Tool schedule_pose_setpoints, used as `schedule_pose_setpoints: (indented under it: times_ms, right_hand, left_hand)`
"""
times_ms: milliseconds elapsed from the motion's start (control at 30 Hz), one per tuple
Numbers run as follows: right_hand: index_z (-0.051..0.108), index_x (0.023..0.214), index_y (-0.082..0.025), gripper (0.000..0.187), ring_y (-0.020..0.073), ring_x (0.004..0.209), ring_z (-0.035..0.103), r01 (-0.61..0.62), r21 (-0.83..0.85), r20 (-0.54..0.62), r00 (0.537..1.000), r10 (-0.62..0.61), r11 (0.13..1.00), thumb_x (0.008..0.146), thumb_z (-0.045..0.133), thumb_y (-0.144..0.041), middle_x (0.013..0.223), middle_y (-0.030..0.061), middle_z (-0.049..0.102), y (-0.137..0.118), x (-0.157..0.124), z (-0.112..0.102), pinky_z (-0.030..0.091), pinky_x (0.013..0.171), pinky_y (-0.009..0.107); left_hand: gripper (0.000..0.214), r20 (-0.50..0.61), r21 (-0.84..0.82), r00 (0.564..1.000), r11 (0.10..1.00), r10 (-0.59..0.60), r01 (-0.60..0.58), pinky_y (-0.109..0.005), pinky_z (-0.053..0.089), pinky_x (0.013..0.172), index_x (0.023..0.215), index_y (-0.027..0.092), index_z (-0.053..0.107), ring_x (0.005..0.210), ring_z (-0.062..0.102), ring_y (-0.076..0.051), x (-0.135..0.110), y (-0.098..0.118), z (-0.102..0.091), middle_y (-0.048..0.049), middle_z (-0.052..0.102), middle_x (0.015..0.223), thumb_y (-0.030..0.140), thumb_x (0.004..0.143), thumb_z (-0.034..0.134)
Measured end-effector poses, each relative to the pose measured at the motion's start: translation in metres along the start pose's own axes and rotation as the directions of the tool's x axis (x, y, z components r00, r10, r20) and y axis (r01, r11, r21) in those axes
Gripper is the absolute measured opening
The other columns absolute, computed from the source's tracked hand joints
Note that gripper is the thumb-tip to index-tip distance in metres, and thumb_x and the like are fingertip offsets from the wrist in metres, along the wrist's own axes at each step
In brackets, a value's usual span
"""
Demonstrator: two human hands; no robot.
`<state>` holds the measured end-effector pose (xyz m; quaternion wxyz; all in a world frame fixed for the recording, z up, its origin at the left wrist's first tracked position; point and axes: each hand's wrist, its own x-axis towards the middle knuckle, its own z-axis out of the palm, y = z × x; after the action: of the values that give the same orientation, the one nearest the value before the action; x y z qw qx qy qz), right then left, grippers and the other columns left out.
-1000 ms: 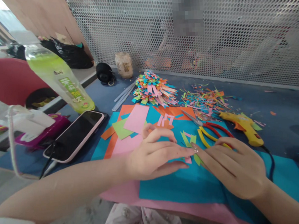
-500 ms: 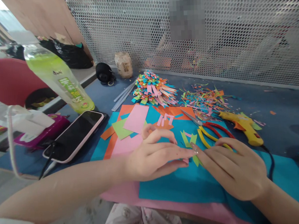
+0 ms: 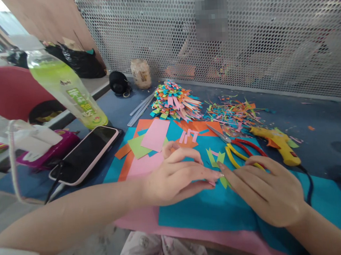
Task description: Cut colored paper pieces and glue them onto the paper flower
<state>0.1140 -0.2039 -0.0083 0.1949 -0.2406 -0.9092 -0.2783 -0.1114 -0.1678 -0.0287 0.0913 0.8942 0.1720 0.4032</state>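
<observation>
My left hand lies on a blue paper sheet, fingers stretched to the right and the forefinger arched above them. A small pink scrap peeks out under its fingertips. My right hand rests flat on the same sheet, its fingertips meeting those of the left hand. A green paper strip lies just below where the fingertips touch. Neither hand grips anything.
Red-and-yellow scissors and a yellow glue gun lie beyond my right hand. A layered paper rosette, paper scraps, a phone, a green drink bottle and a perforated metal screen surround the sheets.
My left fingertips have slid a little over the pink scrap, covering more of it. The right hand has barely shifted.
</observation>
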Motion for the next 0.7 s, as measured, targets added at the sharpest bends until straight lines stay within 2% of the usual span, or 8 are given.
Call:
schedule_pose_setpoints:
  times_ms: [167,267,400,467,600,700]
  right_hand:
    - [0.06,0.098,-0.015,0.02,0.0165,0.057,0.058,-0.059,0.04,-0.007,0.998,0.059,0.997,0.082,0.05,-0.01,0.065,0.0022,0.065,0.0,-0.003,0.004,0.045,0.063,0.037]
    - [0.059,0.092,-0.019,0.016,0.0138,0.055,0.057,-0.173,0.183,-0.034,0.983,0.182,0.968,0.077,0.057,-0.012,0.066,0.0006,0.066,-0.002,-0.003,0.008,0.047,0.066,0.035]
    - [0.054,0.079,-0.022,0.012,0.0121,0.053,0.056,-0.366,0.441,0.009,0.915,0.403,0.82,0.077,0.052,-0.01,0.06,-0.0028,0.061,-0.005,0.002,0.012,0.048,0.062,0.03]
    - [0.052,0.074,-0.022,0.011,0.0119,0.054,0.056,-0.441,0.522,0.079,0.877,0.474,0.73,0.079,0.05,-0.012,0.058,-0.0029,0.058,-0.007,0.005,0.012,0.047,0.056,0.026]
    - [0.052,0.068,-0.02,0.013,0.0087,0.05,0.051,-0.542,0.628,0.264,0.823,0.502,0.558,0.08,0.049,-0.014,0.057,-0.003,0.055,-0.008,0.006,0.014,0.044,0.048,0.02]
    - [0.052,0.067,-0.019,0.015,0.0084,0.05,0.05,-0.587,0.625,0.346,0.8,0.491,0.515,0.081,0.049,-0.015,0.057,-0.0032,0.055,-0.009,0.004,0.017,0.042,0.048,0.02]
  left_hand:
    - [0.026,-0.016,0.002,0.999,0.999,-0.048,0.048,-0.03,0.033,0.087,0.102,0.023,0.059,0.094,0.054,-0.014,-0.001,0.0,-0.001,0.0037,0.071,0.082,0.03,0.078,0.065]
    - [0.03,-0.033,-0.012,0.99,0.991,-0.135,0.135,-0.032,0.032,0.089,0.105,0.023,0.057,0.098,0.053,-0.016,-0.001,-0.001,-0.001,0.0011,0.069,0.093,0.031,0.077,0.065]
    - [0.039,-0.067,-0.153,0.971,0.964,-0.231,0.219,-0.037,0.035,0.093,0.116,0.022,0.049,0.11,0.051,-0.019,-0.001,-0.006,0.002,-0.0034,0.067,0.104,0.026,0.079,0.062]
    - [0.042,-0.027,-0.262,0.957,0.926,-0.288,0.271,-0.039,0.036,0.094,0.12,0.021,0.045,0.112,0.052,-0.019,-0.001,-0.008,0.005,-0.0049,0.067,0.104,0.024,0.081,0.06]
    - [0.04,0.095,-0.458,0.899,0.783,-0.427,0.42,-0.039,0.04,0.092,0.12,0.018,0.046,0.095,0.062,-0.016,0.0,-0.01,0.01,-0.0042,0.069,0.091,0.025,0.082,0.058]
    - [0.036,0.122,-0.546,0.863,0.693,-0.489,0.47,-0.035,0.045,0.088,0.113,0.017,0.05,0.088,0.064,-0.015,0.001,-0.011,0.012,-0.0044,0.069,0.087,0.026,0.08,0.061]
